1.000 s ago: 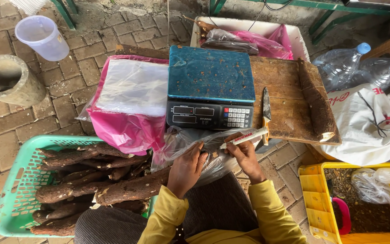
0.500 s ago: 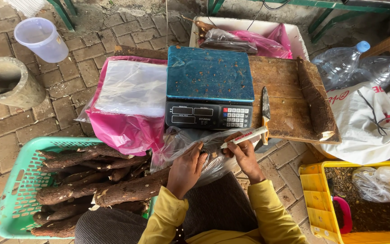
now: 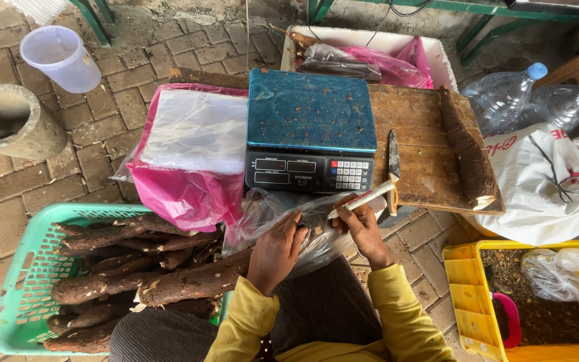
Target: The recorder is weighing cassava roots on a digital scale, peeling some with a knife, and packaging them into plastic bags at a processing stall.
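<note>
- Both hands grip a crinkled clear plastic bag [image 3: 289, 224] just below the blue-topped digital scale [image 3: 311, 131]: left hand [image 3: 275, 251] closed on its side, right hand [image 3: 360, 224] pinching the mouth, a thin white marker [image 3: 363, 200] between its fingers.
- Right of the scale, a steel knife [image 3: 393, 164] lies at the wooden board's [image 3: 423, 154] near edge.
- Left of the scale, a pink bag [image 3: 189, 154]; below it, a green basket [image 3: 15, 288] of brown cassava roots [image 3: 135, 268] touches the left forearm.

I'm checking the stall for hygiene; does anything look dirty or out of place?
Yes: brown crumbs speckle the blue scale platform. The knife lies at the wooden board edge, handle hanging over, beside a lone cassava root.
</note>
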